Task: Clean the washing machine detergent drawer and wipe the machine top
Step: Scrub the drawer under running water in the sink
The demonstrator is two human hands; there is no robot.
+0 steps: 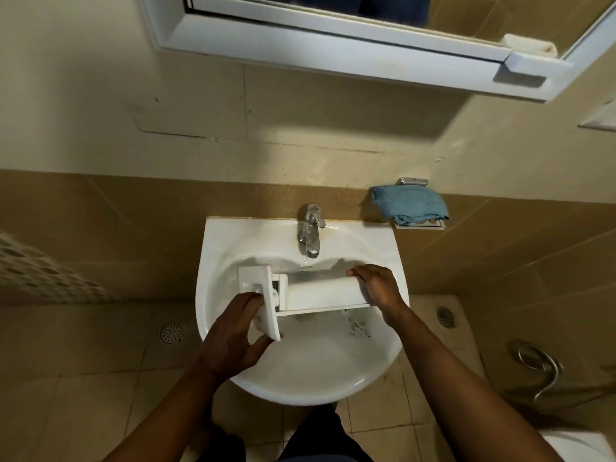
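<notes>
- Fingers [255, 299] of the left hand [233, 331] curl around the front panel of the drawer [320, 293], thumb under its lower corner, gripping it.
- Left of the sink, a round floor drain [171, 331] sits in the tiles.
- Sink [300, 378] holds the white drawer, which lies sideways across the bowl, panel to the left, below the tap [311, 231].
- Dark specks [358, 328] lie on the bowl just below the drawer's right end.
- Right hand [378, 288] clasps the drawer's right end, fingers bent over the top edge and close together.
- Blue cloth [410, 205] lies heaped on a metal wall shelf [433, 224] to the right, above the sink rim.
- Metal hose [540, 371] loops by the far right floor.
</notes>
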